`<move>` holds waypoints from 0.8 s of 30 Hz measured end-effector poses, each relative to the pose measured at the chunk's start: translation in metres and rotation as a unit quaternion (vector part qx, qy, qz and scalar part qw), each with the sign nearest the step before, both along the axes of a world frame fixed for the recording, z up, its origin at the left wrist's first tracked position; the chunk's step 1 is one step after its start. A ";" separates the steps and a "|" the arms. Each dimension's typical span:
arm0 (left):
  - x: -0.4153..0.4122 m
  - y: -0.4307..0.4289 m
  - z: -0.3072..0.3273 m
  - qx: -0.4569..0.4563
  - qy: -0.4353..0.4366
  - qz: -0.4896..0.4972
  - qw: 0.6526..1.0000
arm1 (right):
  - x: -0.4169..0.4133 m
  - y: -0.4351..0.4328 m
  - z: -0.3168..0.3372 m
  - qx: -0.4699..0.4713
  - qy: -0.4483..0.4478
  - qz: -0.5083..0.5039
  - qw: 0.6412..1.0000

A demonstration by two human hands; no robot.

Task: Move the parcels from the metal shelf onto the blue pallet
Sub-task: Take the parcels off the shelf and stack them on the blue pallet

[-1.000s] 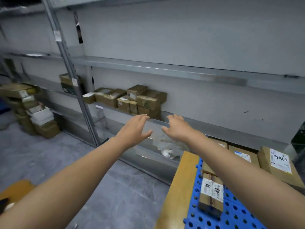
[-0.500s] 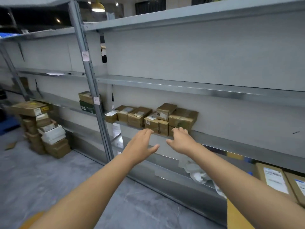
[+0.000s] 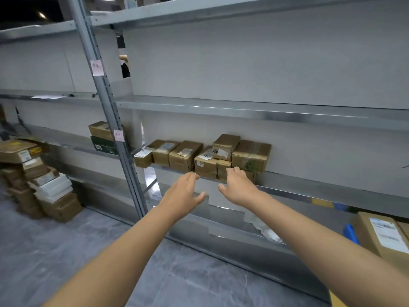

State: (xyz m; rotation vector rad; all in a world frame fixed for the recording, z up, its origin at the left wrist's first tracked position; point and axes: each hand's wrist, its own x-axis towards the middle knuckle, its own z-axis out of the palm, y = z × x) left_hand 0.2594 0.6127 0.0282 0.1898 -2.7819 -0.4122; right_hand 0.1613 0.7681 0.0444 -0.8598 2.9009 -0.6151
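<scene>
Both hands have come nearer the parcels (image 3: 199, 156) than a moment ago. Just below and in front of the parcels, the left hand (image 3: 183, 193) hovers with fingers (image 3: 192, 177) straight, loosely spread and holding nothing. The right hand (image 3: 238, 188) is beside it, its fingers (image 3: 234, 171) slightly bent, tips at the parcels' lowest row; I cannot tell whether they touch. The parcels sit clustered on the metal shelf (image 3: 309, 191).

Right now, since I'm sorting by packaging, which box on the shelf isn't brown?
The dark green box, left of the upright post, under a brown box; the other shelf boxes are brown.
</scene>
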 end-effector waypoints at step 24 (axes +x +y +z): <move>-0.273 -0.097 -0.037 0.033 -0.058 0.004 0.998 | -0.263 -0.076 -0.049 -0.066 -0.086 -0.070 0.992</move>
